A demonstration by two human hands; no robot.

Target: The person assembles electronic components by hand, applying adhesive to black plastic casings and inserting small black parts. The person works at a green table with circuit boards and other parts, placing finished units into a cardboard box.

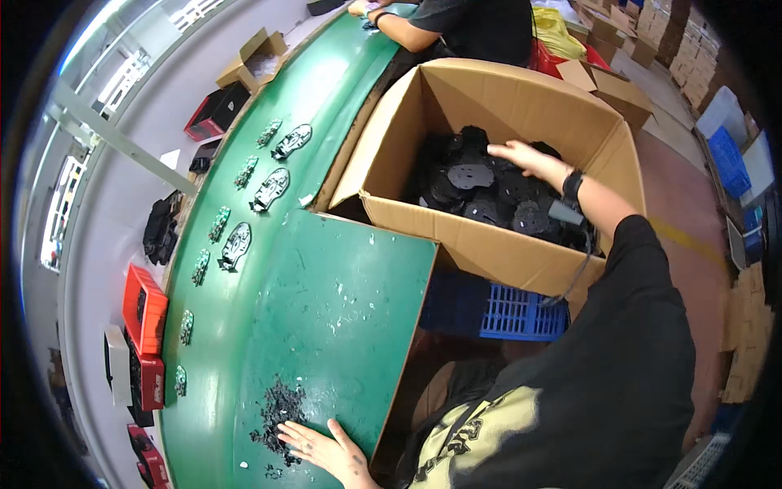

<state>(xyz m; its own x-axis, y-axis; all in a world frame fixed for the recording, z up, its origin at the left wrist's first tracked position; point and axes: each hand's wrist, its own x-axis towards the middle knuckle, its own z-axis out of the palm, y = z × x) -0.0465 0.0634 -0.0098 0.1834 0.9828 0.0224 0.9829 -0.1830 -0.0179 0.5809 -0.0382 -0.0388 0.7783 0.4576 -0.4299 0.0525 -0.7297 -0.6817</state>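
Observation:
My left hand (322, 452) lies flat on the green table (346, 301), fingers stretched out and apart. Its fingertips touch the edge of a heap of small black bits (281, 411). Over to the right, my right hand (521, 155) reaches into a large open cardboard box (481, 242), its fingers extended with nothing visible in them. Below that hand are several black rounded plastic parts (472, 176), piled in the box. A black band (573, 186) circles my right wrist, with a grey piece and a cord hanging near it.
Along the green belt (220, 326) lie several small green circuit boards (219, 224) and black molded parts (271, 189). Red bins (145, 310) line its far left side. A blue crate (521, 312) stands under the box. Another person's arm (407, 33) rests at the far end.

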